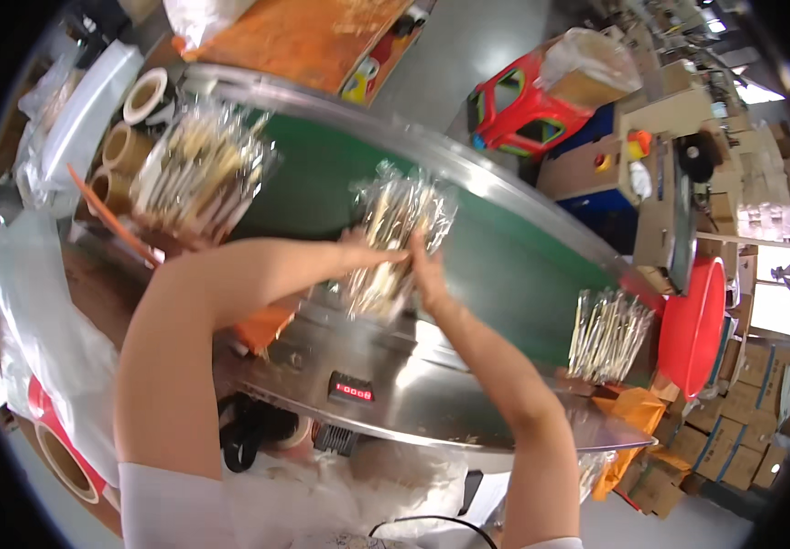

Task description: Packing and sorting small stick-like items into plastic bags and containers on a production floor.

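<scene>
A bundle of thin pale sticks in clear plastic wrappers (pixel 386 215) rests over the near edge of the green conveyor belt (pixel 505 265), in the middle of the view. My left hand (pixel 369 255) reaches across its near part, with fingers pointing right. Against the bundle's right side is my right hand (pixel 426 267), its fingers pointing away from me. The bundle is held between the two hands. Part of the left fingers is hidden among the shiny wrappers. Another heap of wrapped sticks (pixel 203 174) lies at the belt's left end, and a third bundle (pixel 607 337) lies at its right end.
A steel rim (pixel 450 403) with a red digital display (pixel 353 391) runs along the near side. Tape rolls (pixel 146 96) stand at the far left. A red basin (pixel 692 328) is at the right, and a red plastic stool (pixel 528 105) stands beyond the belt.
</scene>
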`<action>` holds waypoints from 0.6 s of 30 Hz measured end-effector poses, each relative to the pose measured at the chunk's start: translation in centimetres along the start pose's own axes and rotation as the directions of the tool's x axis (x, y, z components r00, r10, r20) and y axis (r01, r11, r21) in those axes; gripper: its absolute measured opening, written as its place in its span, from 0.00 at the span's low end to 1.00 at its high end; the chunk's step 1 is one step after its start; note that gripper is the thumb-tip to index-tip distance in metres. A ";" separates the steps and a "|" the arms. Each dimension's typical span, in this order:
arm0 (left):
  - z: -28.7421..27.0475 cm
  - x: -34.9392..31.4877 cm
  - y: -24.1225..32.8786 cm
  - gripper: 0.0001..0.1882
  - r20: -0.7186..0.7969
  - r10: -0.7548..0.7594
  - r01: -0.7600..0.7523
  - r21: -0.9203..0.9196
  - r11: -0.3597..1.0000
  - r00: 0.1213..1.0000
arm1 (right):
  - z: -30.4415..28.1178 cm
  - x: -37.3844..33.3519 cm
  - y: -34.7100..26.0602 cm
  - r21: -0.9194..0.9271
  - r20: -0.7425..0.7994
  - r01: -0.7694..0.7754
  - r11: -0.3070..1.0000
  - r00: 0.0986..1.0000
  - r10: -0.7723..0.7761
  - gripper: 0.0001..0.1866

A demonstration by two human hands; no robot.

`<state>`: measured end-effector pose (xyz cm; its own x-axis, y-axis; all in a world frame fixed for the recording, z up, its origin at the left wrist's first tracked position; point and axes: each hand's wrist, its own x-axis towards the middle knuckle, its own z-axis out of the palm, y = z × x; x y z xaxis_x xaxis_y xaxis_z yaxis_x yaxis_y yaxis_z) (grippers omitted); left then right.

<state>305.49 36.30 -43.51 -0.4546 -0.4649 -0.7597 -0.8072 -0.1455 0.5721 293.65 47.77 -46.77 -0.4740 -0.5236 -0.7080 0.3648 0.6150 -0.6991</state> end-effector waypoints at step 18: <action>-9.7 -32.8 15.0 0.38 0.180 0.623 -0.445 -0.553 0.704 0.762 | -3.2 -34.0 -23.1 0.361 0.270 0.358 0.861 0.844 -0.464 0.21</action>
<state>311.92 40.88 -6.98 -0.9165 -0.2877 -0.2779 -0.1577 -0.3785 0.9120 298.78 53.22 -6.26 -0.3530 -0.8863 -0.2997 0.4337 0.1288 -0.8918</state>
